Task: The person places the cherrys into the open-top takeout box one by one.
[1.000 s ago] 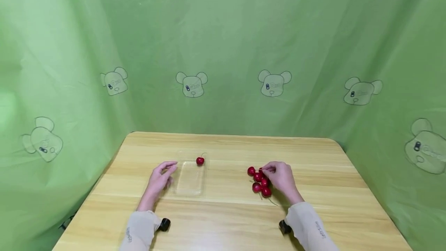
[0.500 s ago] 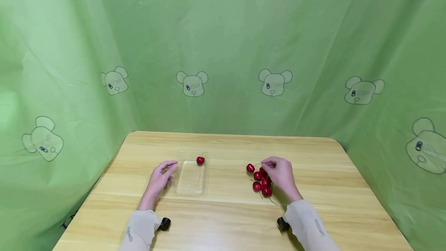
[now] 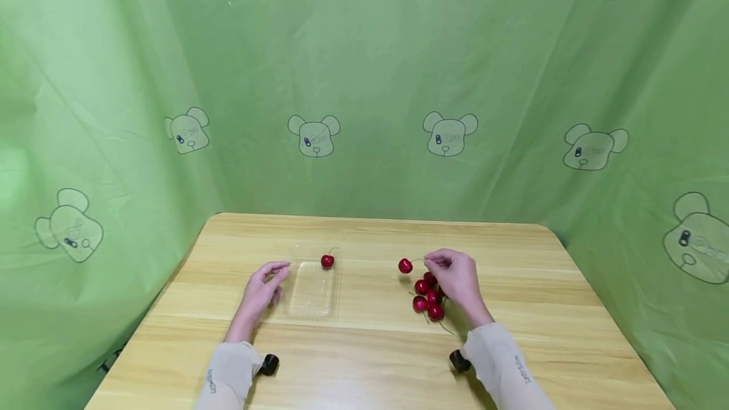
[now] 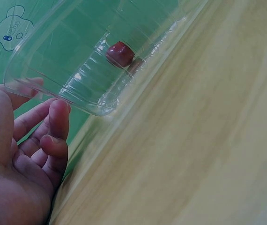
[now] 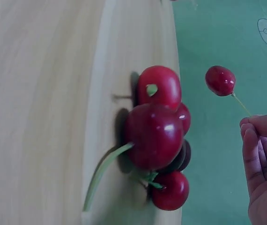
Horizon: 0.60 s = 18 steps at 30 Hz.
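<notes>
My right hand (image 3: 455,277) pinches the stem of a dark red cherry (image 3: 405,266) between thumb and fingertips. In the right wrist view that cherry (image 5: 220,80) sticks out from the fingers on its thin stem, away from the pile. Close below the hand lies a cluster of several cherries (image 3: 420,304), some with green stems. My left hand (image 3: 262,293) is at the left side of a clear plastic box (image 3: 292,299), loosely bent fingers right at its rim in the left wrist view. One stemmed cherry (image 3: 327,262) sits in the box's far right corner.
The light wood table (image 3: 364,366) has rounded far corners. Green curtains (image 3: 370,176) with bear-head outlines hang behind it and on both sides. A small black object (image 3: 270,364) is at each wrist, by the cuffs.
My right hand has moved up and slightly left, drawing one cherry by its stem away from the cluster. The left hand and the box have stayed in place.
</notes>
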Tool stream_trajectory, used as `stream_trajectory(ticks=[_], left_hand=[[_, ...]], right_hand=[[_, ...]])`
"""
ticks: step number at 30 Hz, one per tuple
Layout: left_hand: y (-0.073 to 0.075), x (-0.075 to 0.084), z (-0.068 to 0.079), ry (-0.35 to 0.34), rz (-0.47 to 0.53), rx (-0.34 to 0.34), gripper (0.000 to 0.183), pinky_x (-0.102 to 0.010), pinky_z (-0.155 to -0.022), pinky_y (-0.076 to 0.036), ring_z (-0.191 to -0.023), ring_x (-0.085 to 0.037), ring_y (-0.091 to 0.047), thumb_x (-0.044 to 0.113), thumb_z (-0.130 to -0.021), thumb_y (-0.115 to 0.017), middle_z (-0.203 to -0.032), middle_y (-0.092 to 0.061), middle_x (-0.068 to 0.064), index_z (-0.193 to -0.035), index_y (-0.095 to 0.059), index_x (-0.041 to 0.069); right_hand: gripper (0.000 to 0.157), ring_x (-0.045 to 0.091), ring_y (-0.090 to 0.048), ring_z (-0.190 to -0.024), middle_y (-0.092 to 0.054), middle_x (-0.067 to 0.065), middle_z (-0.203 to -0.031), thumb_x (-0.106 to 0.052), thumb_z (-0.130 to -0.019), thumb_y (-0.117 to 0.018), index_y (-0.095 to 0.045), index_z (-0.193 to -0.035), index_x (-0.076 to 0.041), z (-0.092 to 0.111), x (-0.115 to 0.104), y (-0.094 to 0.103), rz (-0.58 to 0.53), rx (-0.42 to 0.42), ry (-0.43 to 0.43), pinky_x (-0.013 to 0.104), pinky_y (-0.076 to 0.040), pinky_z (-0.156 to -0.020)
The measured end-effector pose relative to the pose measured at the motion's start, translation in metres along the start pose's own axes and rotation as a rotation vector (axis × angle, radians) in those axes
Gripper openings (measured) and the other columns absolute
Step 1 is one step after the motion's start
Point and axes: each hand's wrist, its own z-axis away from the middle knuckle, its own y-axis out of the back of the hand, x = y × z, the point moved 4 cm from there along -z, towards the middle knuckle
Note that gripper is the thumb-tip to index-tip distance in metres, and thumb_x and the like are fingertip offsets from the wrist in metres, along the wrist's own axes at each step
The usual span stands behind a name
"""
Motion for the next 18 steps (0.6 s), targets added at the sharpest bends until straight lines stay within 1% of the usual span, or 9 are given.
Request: stream_trajectory(ticks=[7,13,18], left_hand=[[-0.001,0.0,0.0,0.005,0.001,-0.009,0.042,-0.018,-0.05,-0.041,-0.059,-0.011,-0.055,0.033,-0.102,-0.067,-0.122,-0.058,-0.016,-0.135,-0.064,0.007],[-0.001,0.0,-0.001,-0.001,-0.002,-0.007,0.043,-0.019,-0.051,-0.041,-0.059,-0.011,-0.055,0.035,-0.102,-0.067,-0.121,-0.058,-0.016,-0.135,-0.064,0.007],[-0.001,0.0,-0.001,0.006,0.005,0.005,0.041,-0.018,-0.051,-0.042,-0.059,-0.012,-0.056,0.033,-0.101,-0.068,-0.121,-0.059,-0.014,-0.134,-0.065,0.008]], right_hand=[[0.01,0.013,-0.07,-0.077,-0.079,0.01,-0.092,-0.01,-0.092,-0.078,-0.081,-0.101,-0.006,0.001,-0.011,-0.001,-0.051,0.01,0.006,0.017,-0.057,-0.069],[0.01,0.014,-0.068,-0.078,-0.079,0.008,-0.093,-0.013,-0.093,-0.078,-0.081,-0.102,-0.009,-0.001,-0.02,-0.002,-0.053,0.008,0.017,0.018,-0.056,-0.069],[0.011,0.013,-0.068,-0.076,-0.079,0.008,-0.093,-0.014,-0.094,-0.078,-0.081,-0.102,-0.007,-0.002,-0.028,-0.004,-0.068,0.003,0.036,0.019,-0.056,-0.066]])
